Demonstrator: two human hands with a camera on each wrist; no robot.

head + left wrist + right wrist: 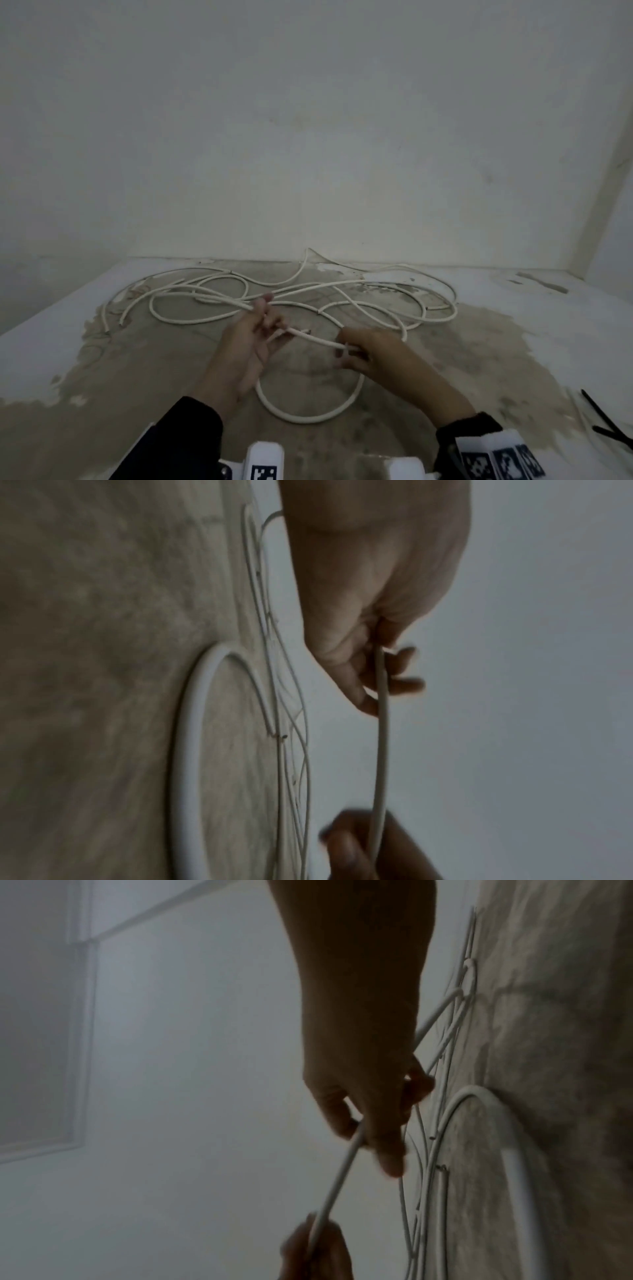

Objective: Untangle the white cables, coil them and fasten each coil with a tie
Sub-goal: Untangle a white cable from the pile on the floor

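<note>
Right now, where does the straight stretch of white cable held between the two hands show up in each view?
Head: the stretch of white cable runs low at centre, from the left hand to the right hand.
Left wrist: it runs top to bottom, right of centre.
Right wrist: a diagonal, lower centre.
Shared landmark: the round white cable loop on the stained surface.

We note the long tangled plastic-sheathed cables (308, 289) as white to off-white, the cut end by the hands showing a pinkish-brown tip, and the worn table surface (565, 325) as white paint patched with mottled beige-brown where it has rubbed away. We log the wall behind (308, 120) as pale grey-white with faint smudges. The thin plastic ties (606, 425) read black, the knit sleeve cuffs (191, 421) black, and the wrist-mounted marker tags (496, 459) white with black square-block patterns.
</note>
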